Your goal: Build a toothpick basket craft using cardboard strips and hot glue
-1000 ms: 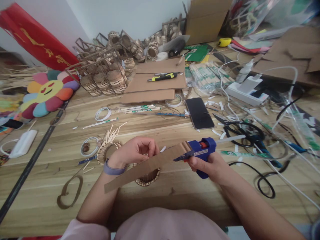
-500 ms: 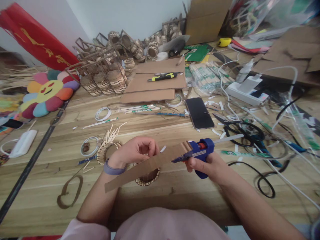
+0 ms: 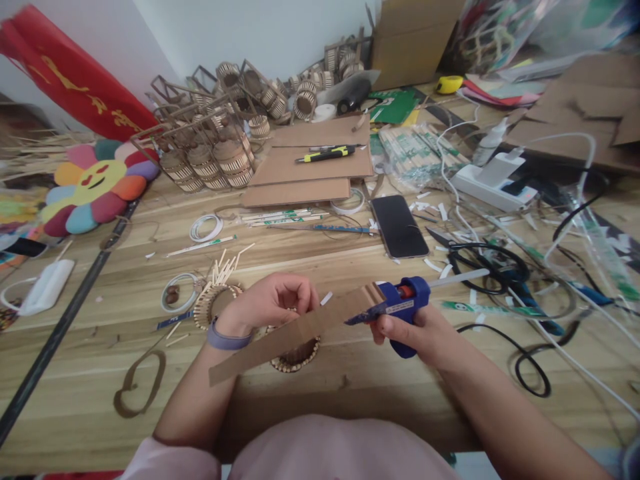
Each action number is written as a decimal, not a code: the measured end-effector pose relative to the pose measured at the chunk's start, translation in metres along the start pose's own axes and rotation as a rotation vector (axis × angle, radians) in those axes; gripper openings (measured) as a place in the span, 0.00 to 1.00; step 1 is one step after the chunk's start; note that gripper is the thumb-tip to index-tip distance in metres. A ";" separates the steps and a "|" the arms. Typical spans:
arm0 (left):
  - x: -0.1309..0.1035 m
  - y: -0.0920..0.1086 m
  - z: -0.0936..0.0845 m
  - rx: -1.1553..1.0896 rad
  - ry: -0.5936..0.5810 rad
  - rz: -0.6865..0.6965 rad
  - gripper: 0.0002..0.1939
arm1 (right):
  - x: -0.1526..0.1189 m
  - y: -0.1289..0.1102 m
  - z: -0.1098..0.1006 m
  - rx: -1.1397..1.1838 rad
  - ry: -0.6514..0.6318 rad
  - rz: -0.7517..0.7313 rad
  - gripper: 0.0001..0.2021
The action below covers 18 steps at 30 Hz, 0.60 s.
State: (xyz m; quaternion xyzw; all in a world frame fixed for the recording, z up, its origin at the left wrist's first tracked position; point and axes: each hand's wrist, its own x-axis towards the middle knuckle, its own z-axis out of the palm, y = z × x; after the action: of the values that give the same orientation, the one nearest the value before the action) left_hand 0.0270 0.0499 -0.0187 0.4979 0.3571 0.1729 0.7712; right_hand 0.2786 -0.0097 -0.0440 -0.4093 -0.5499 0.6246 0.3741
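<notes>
My right hand (image 3: 420,331) is wrapped round a blue hot glue gun (image 3: 416,300) with a white glue stick (image 3: 460,277) jutting from its back. The gun's nozzle points left, at the right end of a long brown cardboard strip (image 3: 300,327); whether they touch I cannot tell. Narrow ridges show across that end. Curled at the strip's upper edge, my left hand (image 3: 283,300) pinches it, the fingertips partly hidden. Below and behind the strip stands a small round basket of wooden sticks (image 3: 296,363), partly covered. Another stick-walled ring (image 3: 204,308) is beside my left wrist, loose sticks on it.
A phone (image 3: 400,227), scissors (image 3: 480,260) and tangled cables lie to the right. Cardboard sheets (image 3: 300,190) with a yellow-black cutter (image 3: 325,155) are behind my hands. Finished stick baskets (image 3: 233,160) crowd the back left. Tape rolls (image 3: 205,228) and a curled strip (image 3: 140,383) lie leftward.
The glue gun has shifted very slightly to the right. My left hand and the cardboard strip look nearly unmoved.
</notes>
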 end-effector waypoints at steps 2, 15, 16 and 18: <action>-0.001 0.000 0.001 -0.034 0.029 -0.023 0.15 | 0.000 -0.001 0.000 -0.010 -0.011 0.002 0.25; -0.005 0.000 0.003 0.020 0.065 -0.015 0.12 | 0.000 -0.009 0.001 -0.065 -0.016 -0.017 0.27; -0.005 0.000 0.003 0.031 0.060 -0.008 0.12 | 0.000 -0.009 0.001 -0.069 -0.002 -0.027 0.27; -0.005 0.001 0.003 0.036 0.054 0.015 0.13 | 0.000 -0.007 0.000 -0.071 0.010 -0.040 0.26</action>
State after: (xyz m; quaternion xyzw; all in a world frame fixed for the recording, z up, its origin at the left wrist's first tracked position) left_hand 0.0264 0.0451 -0.0157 0.5097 0.3771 0.1856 0.7508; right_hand 0.2784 -0.0089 -0.0367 -0.4144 -0.5780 0.5949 0.3746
